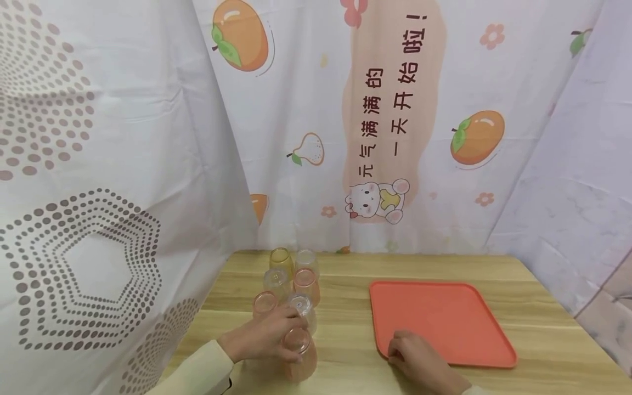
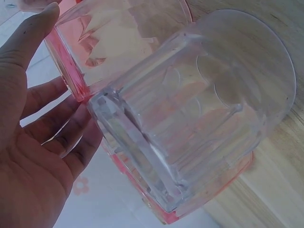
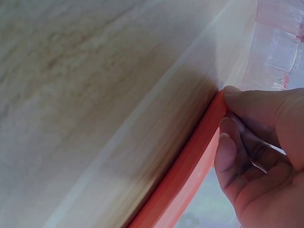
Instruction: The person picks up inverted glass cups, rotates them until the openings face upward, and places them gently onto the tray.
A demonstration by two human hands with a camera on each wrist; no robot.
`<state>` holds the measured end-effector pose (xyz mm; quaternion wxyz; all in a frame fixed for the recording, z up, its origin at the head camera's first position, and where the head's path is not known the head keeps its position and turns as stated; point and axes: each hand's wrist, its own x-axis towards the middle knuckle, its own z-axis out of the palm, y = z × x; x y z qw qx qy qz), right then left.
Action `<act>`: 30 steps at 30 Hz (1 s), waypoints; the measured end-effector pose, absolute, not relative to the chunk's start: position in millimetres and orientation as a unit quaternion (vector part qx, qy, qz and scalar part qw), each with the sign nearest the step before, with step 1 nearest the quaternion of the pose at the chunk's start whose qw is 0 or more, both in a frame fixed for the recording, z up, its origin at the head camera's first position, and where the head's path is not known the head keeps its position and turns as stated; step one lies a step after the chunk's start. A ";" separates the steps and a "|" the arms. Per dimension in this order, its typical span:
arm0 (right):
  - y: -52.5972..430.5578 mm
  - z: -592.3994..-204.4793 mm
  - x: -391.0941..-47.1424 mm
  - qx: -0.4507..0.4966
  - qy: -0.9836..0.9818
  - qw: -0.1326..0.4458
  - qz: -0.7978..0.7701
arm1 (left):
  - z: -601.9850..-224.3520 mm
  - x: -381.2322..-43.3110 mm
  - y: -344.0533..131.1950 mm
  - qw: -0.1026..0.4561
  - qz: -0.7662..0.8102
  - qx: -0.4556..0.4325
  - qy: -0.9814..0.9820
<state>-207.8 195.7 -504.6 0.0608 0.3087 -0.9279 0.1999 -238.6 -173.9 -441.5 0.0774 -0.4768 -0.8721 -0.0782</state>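
Note:
My left hand [image 1: 269,336] reaches over the near end of a cluster of drinking glasses. Its thumb and fingers curve round the base of the nearest pink glass [image 1: 302,366], which stands upside down. Close by in the left wrist view is a clear glass [image 2: 190,109], base toward the palm; the head view hides it under the hand. Another clear glass [image 1: 302,312] stands just beyond the fingers, and a pink glass [image 1: 264,303] left of it. With thumb and fingertips, my right hand [image 1: 415,355] pinches the rim of an orange-red tray [image 1: 444,321] near its front left corner.
Farther back in the cluster stand a yellow glass [image 1: 281,260], clear glasses [image 1: 276,281] and a pink glass [image 1: 306,282]. All rest on a wood-grain table [image 1: 340,307]. A printed curtain [image 1: 306,109] hangs behind, with more cloth at both sides.

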 end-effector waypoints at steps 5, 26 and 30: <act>195.5 -503.6 -208.0 0.306 -0.930 0.060 0.197 | -440.2 -237.9 -172.5 0.075 -0.073 -0.475 -0.874; 195.4 -505.8 -207.3 0.300 -0.934 0.056 0.186 | -440.7 -237.8 -170.0 0.063 -0.090 -0.481 -0.870; 195.2 -505.3 -206.9 0.297 -0.935 0.052 0.188 | -440.5 -238.4 -169.2 0.073 -0.095 -0.491 -0.863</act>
